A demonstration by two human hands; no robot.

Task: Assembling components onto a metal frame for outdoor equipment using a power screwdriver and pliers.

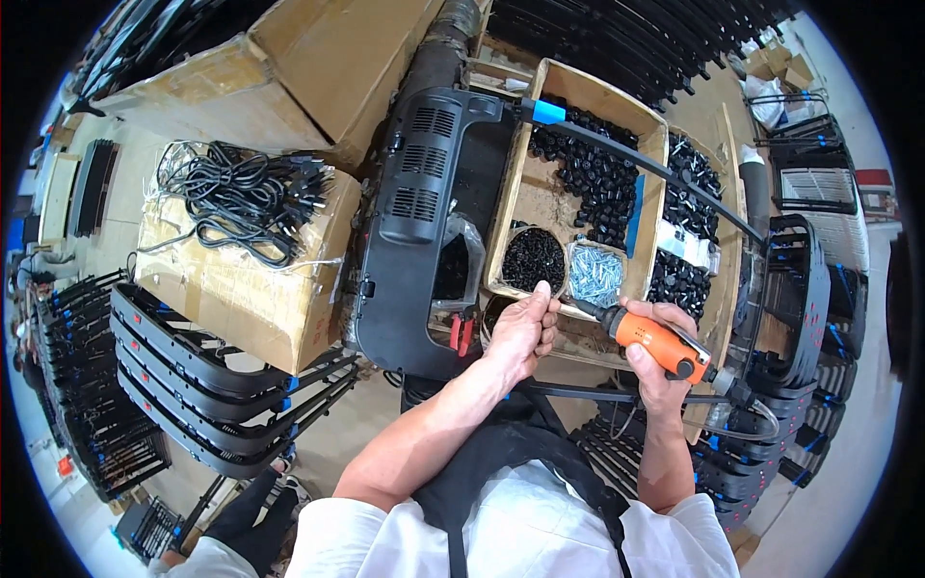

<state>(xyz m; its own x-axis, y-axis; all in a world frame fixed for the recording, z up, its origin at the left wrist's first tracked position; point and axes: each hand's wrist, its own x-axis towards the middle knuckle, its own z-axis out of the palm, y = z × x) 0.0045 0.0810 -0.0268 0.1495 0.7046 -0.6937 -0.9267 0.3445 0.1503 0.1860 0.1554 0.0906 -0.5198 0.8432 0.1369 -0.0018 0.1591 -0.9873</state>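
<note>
In my right hand point(660, 352) is an orange power screwdriver point(650, 342), its bit pointing left toward my left hand. My left hand point(523, 332) is closed in a pinch by the bit's tip; whatever its fingers hold is too small to make out. Just beyond the fingers stands a round tub of small black screws point(533, 258). Beside it is a container of silver screws point(595, 273). Both sit in the near end of a cardboard tray point(515, 207) that also holds many black plastic caps point(602, 197). A large black plastic frame point(395, 260) lies left of the tray.
Black power cords point(241, 197) lie on a cardboard box point(231, 289) at left. Red-handled pliers point(462, 332) rest inside the frame's opening. A dark bar point(665, 173) crosses the tray. Stacked black frames point(193, 385) stand at both sides. Another person's leg point(255, 515) shows at lower left.
</note>
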